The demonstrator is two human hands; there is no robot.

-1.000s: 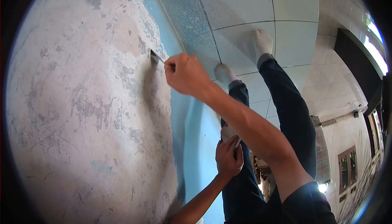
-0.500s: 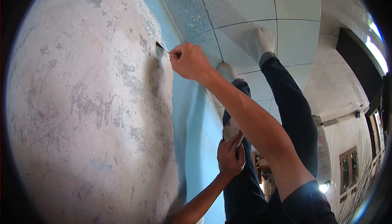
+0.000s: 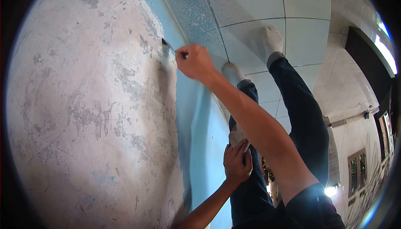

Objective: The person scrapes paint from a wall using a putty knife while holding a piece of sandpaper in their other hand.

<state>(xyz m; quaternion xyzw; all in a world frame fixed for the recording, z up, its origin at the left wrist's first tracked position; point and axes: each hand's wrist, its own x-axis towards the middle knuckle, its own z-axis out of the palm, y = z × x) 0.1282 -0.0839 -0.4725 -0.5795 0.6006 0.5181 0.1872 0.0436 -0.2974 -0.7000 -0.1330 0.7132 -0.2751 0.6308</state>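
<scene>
My right hand [image 3: 193,62] is closed round a small scraper [image 3: 166,44], with its dark blade lying against the wall [image 3: 104,103]. The blade is at the border where the rough, patchy whitish surface meets blue paint [image 3: 186,103]. Lower down, my left hand [image 3: 237,162] is closed on a pale, flat-looking piece [image 3: 237,138], held close to my legs. My right forearm partly covers that piece, and I cannot tell what it is.
My feet [image 3: 272,40] stand on pale floor tiles [image 3: 250,3], close to the foot of the wall. A speckled bluish strip of floor [image 3: 188,7] runs along it. At the far right are a dark beam [image 3: 367,66] and a brown-framed window [image 3: 356,170].
The scraper blade has shifted very slightly right and up along the paint border, with my right hand. The view has moved a little. My left hand keeps its hold.
</scene>
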